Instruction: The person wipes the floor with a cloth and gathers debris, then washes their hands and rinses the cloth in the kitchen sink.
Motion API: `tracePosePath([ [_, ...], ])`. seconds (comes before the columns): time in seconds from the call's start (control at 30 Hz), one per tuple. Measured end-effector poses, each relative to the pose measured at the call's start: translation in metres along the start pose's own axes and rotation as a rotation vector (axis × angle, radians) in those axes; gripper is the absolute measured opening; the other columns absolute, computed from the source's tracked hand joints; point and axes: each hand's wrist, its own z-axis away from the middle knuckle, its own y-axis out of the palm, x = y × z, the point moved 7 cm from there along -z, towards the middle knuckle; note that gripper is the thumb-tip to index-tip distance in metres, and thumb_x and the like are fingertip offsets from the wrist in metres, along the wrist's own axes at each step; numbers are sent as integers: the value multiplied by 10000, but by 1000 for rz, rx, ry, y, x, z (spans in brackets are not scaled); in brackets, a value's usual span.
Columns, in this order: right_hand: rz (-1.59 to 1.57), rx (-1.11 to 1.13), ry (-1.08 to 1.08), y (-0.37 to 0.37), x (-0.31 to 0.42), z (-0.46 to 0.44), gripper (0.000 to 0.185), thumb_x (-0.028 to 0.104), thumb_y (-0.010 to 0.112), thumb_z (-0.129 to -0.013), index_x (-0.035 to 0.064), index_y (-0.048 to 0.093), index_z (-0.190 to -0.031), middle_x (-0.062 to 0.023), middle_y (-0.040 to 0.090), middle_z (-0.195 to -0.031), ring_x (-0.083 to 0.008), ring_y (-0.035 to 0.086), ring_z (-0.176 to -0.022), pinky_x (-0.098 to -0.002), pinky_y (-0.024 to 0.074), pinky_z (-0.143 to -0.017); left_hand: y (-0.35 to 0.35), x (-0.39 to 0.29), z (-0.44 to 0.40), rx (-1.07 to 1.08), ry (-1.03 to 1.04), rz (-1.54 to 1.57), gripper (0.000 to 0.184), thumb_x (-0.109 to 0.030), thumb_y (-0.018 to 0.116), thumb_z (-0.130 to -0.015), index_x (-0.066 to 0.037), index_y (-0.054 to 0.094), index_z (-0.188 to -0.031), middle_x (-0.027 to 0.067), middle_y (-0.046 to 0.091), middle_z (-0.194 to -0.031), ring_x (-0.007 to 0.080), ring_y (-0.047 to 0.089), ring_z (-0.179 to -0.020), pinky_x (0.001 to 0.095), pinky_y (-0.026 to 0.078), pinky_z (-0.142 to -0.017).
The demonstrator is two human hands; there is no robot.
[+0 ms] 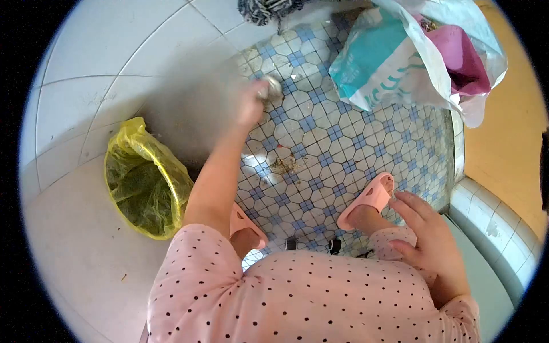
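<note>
a pale pink garment with black dots (pixel 320 291) fills the nearest part of the view, its sleeves leaving both forearms bare. the right hand (pixel 426 240) is released, holding nothing, its fingers loosely spread above the dotted leg on that side; whether it touches the leg i cannot tell. two small dark objects (pixel 335 246) lie just past the garment's edge, too small to name. beyond them a pair of pale pink slippers with cut-out holes (pixel 370 200) is on the feet, set well apart. to the left is a round bin lined with translucent yellow plastic (pixel 150 150), its mouth open, just beside the left forearm.

between the slippers and farther out, brown crumbs (pixel 285 164) are scattered on a floor of white and blue patterned tiles (pixel 343 134). the left hand (pixel 251 106), blurred, is stretched far forward over these tiles, clenched on a pale rounded object (pixel 274 87) at its far side. a grey smear (pixel 191 103) spreads left of this hand, too blurred to identify.

to the right of that hand, well apart, sits a teal and white plastic bag (pixel 380 60) with a magenta item (pixel 457 57) in its opening. farthest off, at the top edge, is a grey shaggy bundle of strands (pixel 266 10).
</note>
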Motion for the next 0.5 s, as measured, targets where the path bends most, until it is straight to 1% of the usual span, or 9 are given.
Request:
tracePosePath([
  [0.07, -38, -50, -3, -3, 0, 0, 688, 234, 768, -701, 56, 485, -1302, -164, 483, -1368, -369, 472, -1253, -460, 418, -993, -33, -30, -25, -71, -52, -114, 542, 144, 512, -638, -81, 643, -1114, 150, 644, -1125, 341, 554, -1127, 418, 417, -981],
  [0.17, -85, -23, 28, 1, -6, -1, 679, 228, 764, -702, 57, 488, -1298, -164, 484, -1366, -368, 466, -1258, -462, 416, -998, -8, -4, -58, -168, -111, -102, 564, 82, 560, -685, -119, 587, -1212, 130, 586, -1236, 332, 530, -1124, 416, 394, -966],
  [0.2, -53, 4, 46, 2, -8, -2, 684, 224, 764, -701, 58, 486, -1303, -163, 483, -1368, -368, 463, -1261, -462, 415, -999, 4, -7, -55, -163, -70, -279, 554, 69, 562, -696, -128, 592, -1213, 122, 583, -1243, 338, 525, -1128, 423, 396, -971],
  [0.23, -26, 29, 64, 2, -8, -1, 688, 221, 764, -699, 60, 484, -1307, -163, 482, -1369, -368, 461, -1264, -463, 415, -1000, 31, 6, -42, -40, -145, -84, 553, 68, 555, -697, -142, 600, -1207, 112, 582, -1248, 341, 522, -1126, 425, 393, -984],
  [0.3, -4, 25, 67, -1, -7, 1, 689, 219, 763, -700, 61, 483, -1310, -161, 480, -1371, -368, 457, -1266, -464, 414, -1001, 68, -1, 2, 83, -29, -48, 549, 78, 541, -689, -157, 623, -1179, 104, 576, -1263, 339, 518, -1130, 429, 391, -1005],
  [0.33, -3, 2, 60, -3, -8, 3, 685, 221, 762, -702, 60, 484, -1308, -158, 480, -1372, -367, 456, -1267, -465, 413, -1001, 70, -37, 33, 82, 155, -198, 547, 89, 535, -679, -158, 636, -1156, 105, 571, -1272, 335, 517, -1135, 430, 392, -1013],
  [0.4, 3, -37, 40, -13, -5, 7, 685, 223, 761, -704, 62, 484, -1310, -153, 482, -1370, -364, 460, -1262, -466, 416, -996, 58, -76, 66, 392, 137, -91, 540, 103, 513, -674, -146, 647, -1133, 112, 588, -1255, 330, 524, -1144, 439, 395, -1010],
  [0.47, 14, -69, 23, -21, -2, 9, 691, 226, 762, -704, 67, 481, -1315, -148, 487, -1363, -360, 468, -1253, -464, 422, -988, 41, -59, 40, 207, 125, -9, 530, 109, 502, -678, -133, 652, -1125, 126, 619, -1197, 338, 556, -1107, 443, 425, -971],
  [0.5, 3, -78, 17, -24, -3, 10, 695, 224, 763, -703, 74, 479, -1319, -148, 490, -1357, -360, 471, -1248, -466, 423, -986, 23, -61, 14, 163, 120, 51, 527, 112, 497, -682, -125, 651, -1127, 136, 633, -1163, 344, 575, -1079, 440, 442, -946],
])
